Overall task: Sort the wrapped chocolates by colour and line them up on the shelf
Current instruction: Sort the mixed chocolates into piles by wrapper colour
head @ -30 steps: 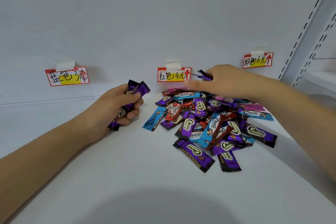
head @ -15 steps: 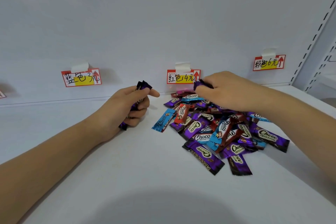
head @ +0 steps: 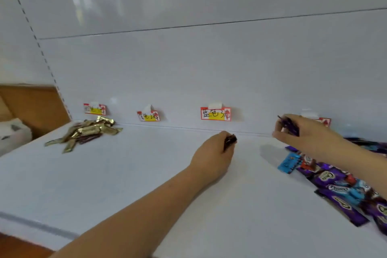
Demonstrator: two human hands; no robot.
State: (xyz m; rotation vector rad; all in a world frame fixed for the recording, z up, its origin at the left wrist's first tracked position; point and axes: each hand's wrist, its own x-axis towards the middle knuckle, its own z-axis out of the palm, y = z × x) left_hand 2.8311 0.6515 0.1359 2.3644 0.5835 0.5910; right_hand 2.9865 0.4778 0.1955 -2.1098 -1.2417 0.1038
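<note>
Over the white shelf [head: 104,174], the left hand [head: 211,154] reaches mid-shelf, fingers curled round purple chocolates [head: 229,141]. The right hand [head: 303,134] hovers above the mixed pile [head: 339,180], pinching a purple bar [head: 290,124]. Gold ones [head: 88,132] lie far left.

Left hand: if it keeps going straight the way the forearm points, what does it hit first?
Likely the back wall, just right of the blue-price tag. The left hand, gripping purple bars, has only bare shelf ahead; depth is unclear.
</note>
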